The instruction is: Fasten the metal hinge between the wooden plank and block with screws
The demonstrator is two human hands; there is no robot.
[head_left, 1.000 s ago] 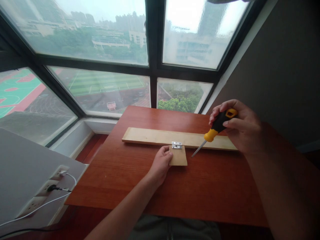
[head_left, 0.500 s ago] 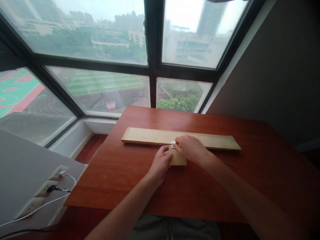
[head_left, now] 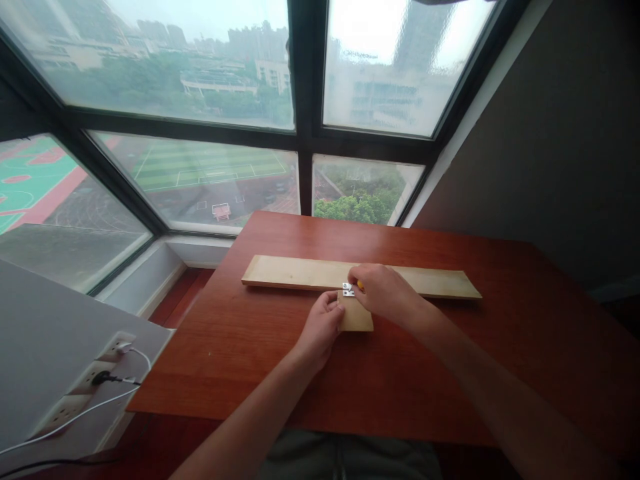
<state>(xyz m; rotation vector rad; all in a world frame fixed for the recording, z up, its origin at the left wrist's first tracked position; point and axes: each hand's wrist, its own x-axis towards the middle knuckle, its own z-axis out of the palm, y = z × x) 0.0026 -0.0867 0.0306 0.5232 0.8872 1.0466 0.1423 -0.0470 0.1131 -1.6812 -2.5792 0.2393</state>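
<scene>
My left hand [head_left: 324, 325] is closed on the left edge of a small wooden block [head_left: 357, 319], its fingers at the upper corner. A small silver metal hinge [head_left: 345, 292] with holes lies where this piece meets the near edge of a long pale wooden board [head_left: 295, 272]. My right hand [head_left: 383, 290] is closed around a tool, apparently a screwdriver [head_left: 361, 285]; only a bit of its yellow handle shows. Its thin dark tip points at the hinge. Most of the tool is hidden by the fingers.
The boards lie on a reddish-brown wooden table [head_left: 225, 360]. Beyond its far edge stand large windows with dark frames [head_left: 306, 140]. At the lower left, power sockets [head_left: 100, 373] on a low wall hold plugs with white and black cables.
My right hand has turned slightly and shifted a little up, uncovering more of the hinge and the tool's tip. My left hand and the boards stay in place.
</scene>
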